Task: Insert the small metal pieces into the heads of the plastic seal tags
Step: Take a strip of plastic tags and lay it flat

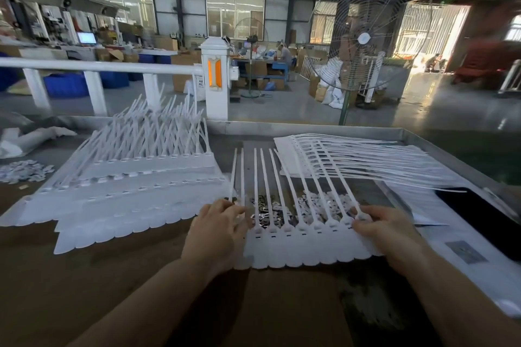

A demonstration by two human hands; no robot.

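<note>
A joined strip of white plastic seal tags (304, 245) lies flat in front of me, heads in a row and thin tails pointing away. My left hand (218, 229) rests on the strip's left end, fingers curled over the leftmost heads. My right hand (386, 229) grips the strip's right end, with the fingertips at the last head. Under the tails lies a pile of small shiny metal pieces (262, 205), with a heap of small white plastic pieces (324, 203) beside it. Whether either hand pinches a metal piece is hidden.
Stacked tag strips (118, 194) cover the table's left side, and another stack (366, 160) lies at the back right. A dark phone (485, 220) lies on white sheets at the right. More small white pieces (25, 170) sit far left. A raised metal rim (282, 127) bounds the table's far edge.
</note>
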